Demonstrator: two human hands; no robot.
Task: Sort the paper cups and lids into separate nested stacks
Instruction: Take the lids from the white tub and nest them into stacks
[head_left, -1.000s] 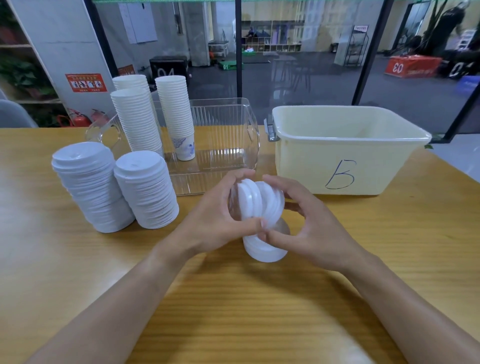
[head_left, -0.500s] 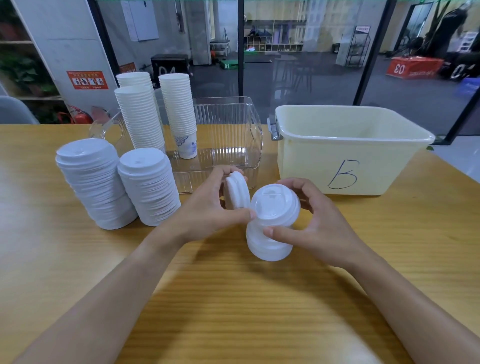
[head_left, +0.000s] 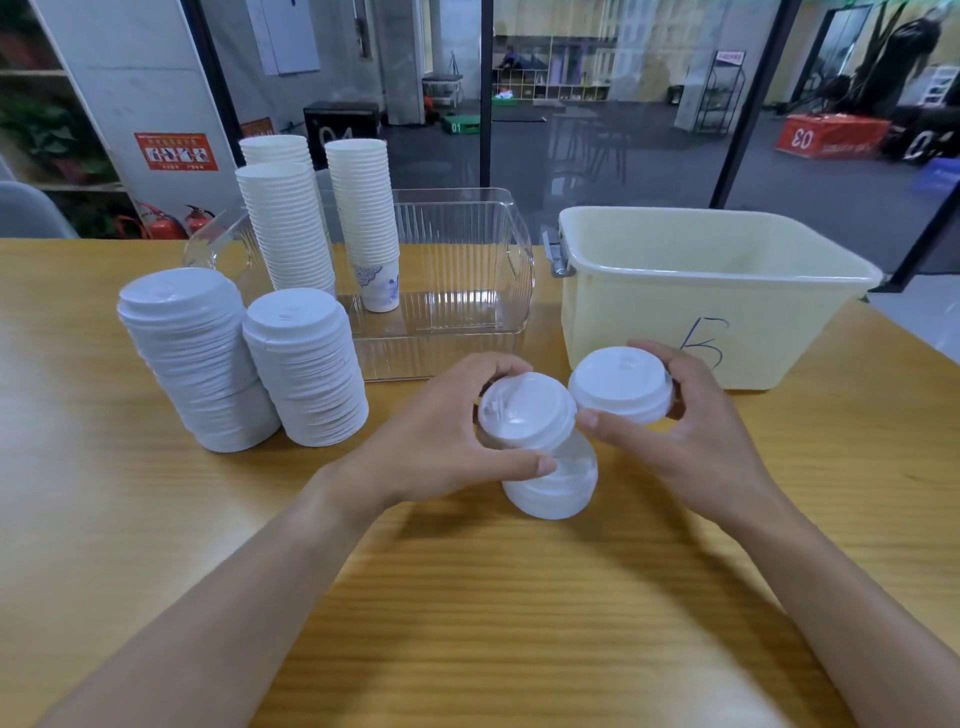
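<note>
My left hand (head_left: 441, 441) grips a few nested white lids (head_left: 524, 410) just above a short stack of lids (head_left: 550, 488) lying on the wooden table (head_left: 467, 597). To its right, my right hand (head_left: 691, 441) holds another small group of white lids (head_left: 621, 384), lifted and turned top up. Two tall lid stacks (head_left: 306, 364) (head_left: 192, 358) stand at the left. Behind them rise nested white paper cup stacks (head_left: 285, 223) (head_left: 366, 208); the right one stands inside the clear bin.
A clear ribbed plastic bin (head_left: 457, 291) sits behind my hands, its lid (head_left: 218, 249) propped at its left. A cream tub marked "B" (head_left: 701, 291) stands at the right. Behind the table are a glass wall and dark frames.
The lids held together on edge have been split between my hands. Each hand has turned its share top up; the right one moved right and up, the left one over the short stack.
</note>
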